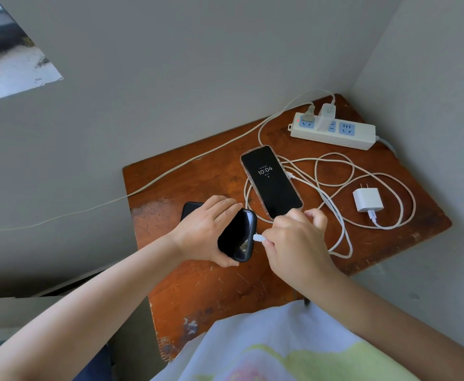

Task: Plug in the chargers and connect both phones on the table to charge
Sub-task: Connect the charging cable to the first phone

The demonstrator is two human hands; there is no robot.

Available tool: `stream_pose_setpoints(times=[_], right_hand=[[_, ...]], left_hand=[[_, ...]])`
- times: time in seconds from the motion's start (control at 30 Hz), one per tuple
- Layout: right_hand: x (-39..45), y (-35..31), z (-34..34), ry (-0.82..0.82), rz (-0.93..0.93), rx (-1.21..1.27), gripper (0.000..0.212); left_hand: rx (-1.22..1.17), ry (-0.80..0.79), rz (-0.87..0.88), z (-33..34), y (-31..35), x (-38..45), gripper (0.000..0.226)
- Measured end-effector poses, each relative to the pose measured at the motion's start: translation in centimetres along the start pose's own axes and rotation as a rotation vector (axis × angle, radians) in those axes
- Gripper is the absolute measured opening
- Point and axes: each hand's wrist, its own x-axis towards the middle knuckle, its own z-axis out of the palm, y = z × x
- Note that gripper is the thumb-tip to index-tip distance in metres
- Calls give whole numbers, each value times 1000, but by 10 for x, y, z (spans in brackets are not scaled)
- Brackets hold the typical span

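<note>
My left hand (206,232) grips a black-cased phone (237,236), tilted up off the brown wooden table (197,284). My right hand (294,240) pinches a white cable plug (258,237) whose tip touches that phone's bottom edge. A second phone (271,181) in a clear case lies flat mid-table, its screen showing 10:04. A white charger (327,112) stands plugged into the white power strip (332,132) at the back right. Another white charger (368,200) lies loose on the table with its cable attached.
White cables (335,171) loop over the table's right half. One long cable (143,188) runs off the left edge along the wall. Grey walls close in behind and to the right. A pale patterned cloth (280,345) covers the near edge.
</note>
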Motion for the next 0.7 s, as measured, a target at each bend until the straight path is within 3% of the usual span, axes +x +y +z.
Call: stream_pose_setpoints(times=[0.3, 0.57, 0.7], right_hand=[[-2, 12, 20, 171, -13, 25, 13], [-7, 22, 23, 114, -182, 34, 15], [-10, 18, 29, 160, -130, 54, 14]], left_hand=[[34, 6, -44, 3, 4, 7, 92], [126, -15, 45, 2, 4, 5, 91], [130, -2, 40, 1, 5, 5, 90]])
